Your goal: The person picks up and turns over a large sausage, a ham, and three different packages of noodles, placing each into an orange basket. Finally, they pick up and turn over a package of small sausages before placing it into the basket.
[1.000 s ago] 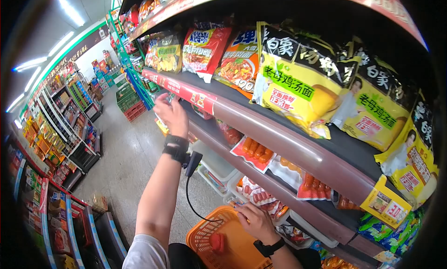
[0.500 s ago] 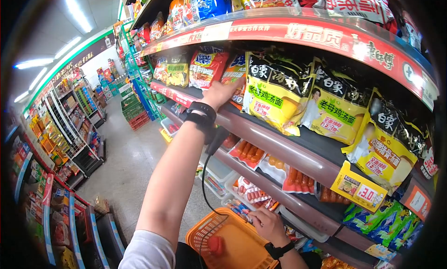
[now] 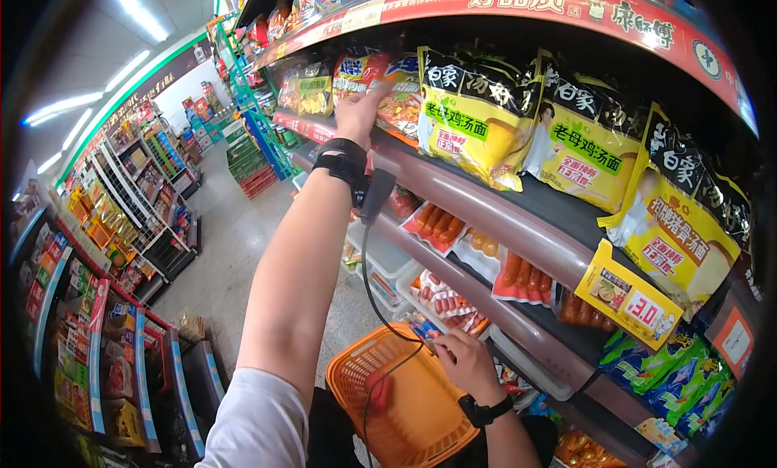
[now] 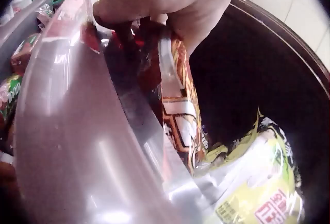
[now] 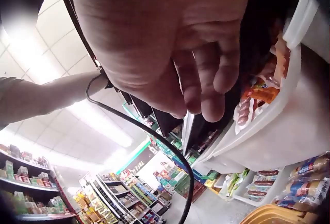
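My left hand [image 3: 358, 116] reaches onto the shelf, its fingers at a red noodle packet [image 3: 356, 68] and beside an orange noodle packet [image 3: 400, 110]. In the left wrist view the hand arches over red and dark wrapping, with an orange-brown packet [image 4: 181, 126] standing just below; whether the fingers pinch a packet I cannot tell. My right hand [image 3: 468, 361] is above the right side of an orange basket [image 3: 425, 411], its fingers loosely bent and nothing in them in the right wrist view. A red item [image 3: 382, 393] lies in the basket.
Yellow and black noodle packets [image 3: 465, 132] stand to the right along the shelf. Below are packs of sausages [image 3: 522, 275] and plastic bins. A yellow price tag [image 3: 629, 298] hangs from the shelf edge. A black cable [image 3: 364, 261] trails from the left wrist. The aisle floor [image 3: 235, 261] is at left.
My left hand has risen from below the shelf edge, passed near the orange packet, and shifted slightly left to the red packet. The right hand stays over the basket.
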The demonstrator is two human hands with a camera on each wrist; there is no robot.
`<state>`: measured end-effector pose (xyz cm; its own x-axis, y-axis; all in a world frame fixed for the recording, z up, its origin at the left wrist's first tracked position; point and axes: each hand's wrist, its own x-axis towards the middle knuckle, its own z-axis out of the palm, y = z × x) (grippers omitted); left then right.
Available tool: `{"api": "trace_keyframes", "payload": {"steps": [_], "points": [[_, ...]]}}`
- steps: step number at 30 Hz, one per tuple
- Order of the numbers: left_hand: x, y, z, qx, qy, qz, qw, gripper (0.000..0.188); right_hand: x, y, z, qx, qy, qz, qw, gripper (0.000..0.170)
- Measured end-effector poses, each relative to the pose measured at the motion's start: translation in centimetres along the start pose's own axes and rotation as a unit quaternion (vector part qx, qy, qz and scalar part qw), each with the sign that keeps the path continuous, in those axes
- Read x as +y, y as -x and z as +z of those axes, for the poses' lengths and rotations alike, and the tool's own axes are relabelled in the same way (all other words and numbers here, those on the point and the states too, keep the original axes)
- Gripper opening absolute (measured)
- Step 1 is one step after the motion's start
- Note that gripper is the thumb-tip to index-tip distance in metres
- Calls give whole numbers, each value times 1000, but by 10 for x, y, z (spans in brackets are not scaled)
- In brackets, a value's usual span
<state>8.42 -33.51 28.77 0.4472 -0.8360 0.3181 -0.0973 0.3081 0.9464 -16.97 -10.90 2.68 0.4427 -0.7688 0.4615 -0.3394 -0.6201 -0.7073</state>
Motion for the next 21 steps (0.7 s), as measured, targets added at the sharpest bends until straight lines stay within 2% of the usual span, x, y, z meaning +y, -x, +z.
{"api": "trace_keyframes", "payload": {"steps": [1, 4, 5, 7, 11, 13, 19, 21], "points": [[0, 1, -4, 2, -1, -1, 1000, 50, 0, -1, 0, -2, -2, 0, 1000, 12], [1, -3, -18, 18, 76, 12, 997, 30, 0, -7, 5, 2, 1, 18, 1000, 10], [3, -7, -21, 22, 76, 13, 997, 30, 1, -9, 7, -2, 0, 15, 1000, 10], [9, -7, -22, 44, 168, 30, 984, 31, 2, -13, 13, -27, 1, 20, 999, 11], [7, -27, -30, 59, 142, 42, 987, 30, 6, -18, 29, -30, 1, 23, 999, 10], [8, -36, -34, 64, 138, 59, 987, 29, 9, -19, 35, -20, 19, -24, 999, 10], [12, -21, -35, 9, 225, -3, 974, 25, 6, -15, 40, -84, 77, 15, 993, 11], [9, -7, -34, -1, 225, 13, 974, 26, 7, -14, 39, -74, 52, 10, 996, 11]]}}
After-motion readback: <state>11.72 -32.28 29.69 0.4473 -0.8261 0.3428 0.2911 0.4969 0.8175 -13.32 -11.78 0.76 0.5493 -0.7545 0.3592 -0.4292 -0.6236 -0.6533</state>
